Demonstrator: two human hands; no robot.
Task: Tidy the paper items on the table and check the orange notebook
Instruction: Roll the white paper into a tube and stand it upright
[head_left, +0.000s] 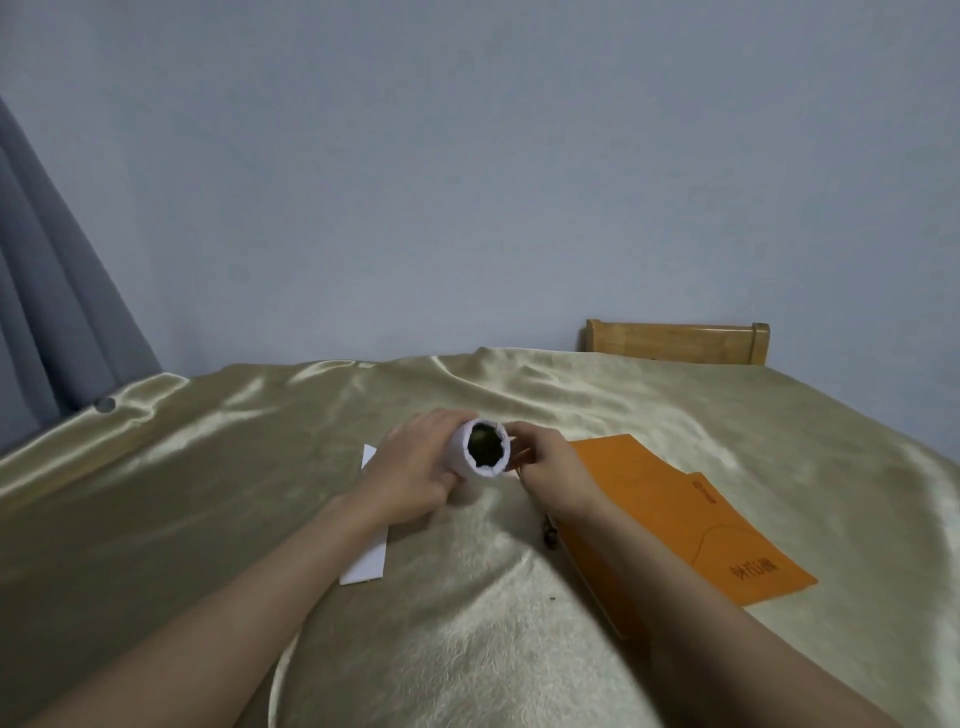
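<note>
Both hands hold a rolled white paper tube (485, 448), left hand (415, 462) wrapped around it, right hand (550, 467) pinching its side, beside the orange notebook (685, 514) with unreadable writing.

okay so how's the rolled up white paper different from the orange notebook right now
The rolled white paper is curled into a tube with its open end facing the camera; the orange notebook is flat. The roll is held up off the cloth by the left hand and right hand; the notebook lies on the cloth-covered table, shut. The roll is white; the notebook is orange with print on its cover. Both are paper items.
</note>
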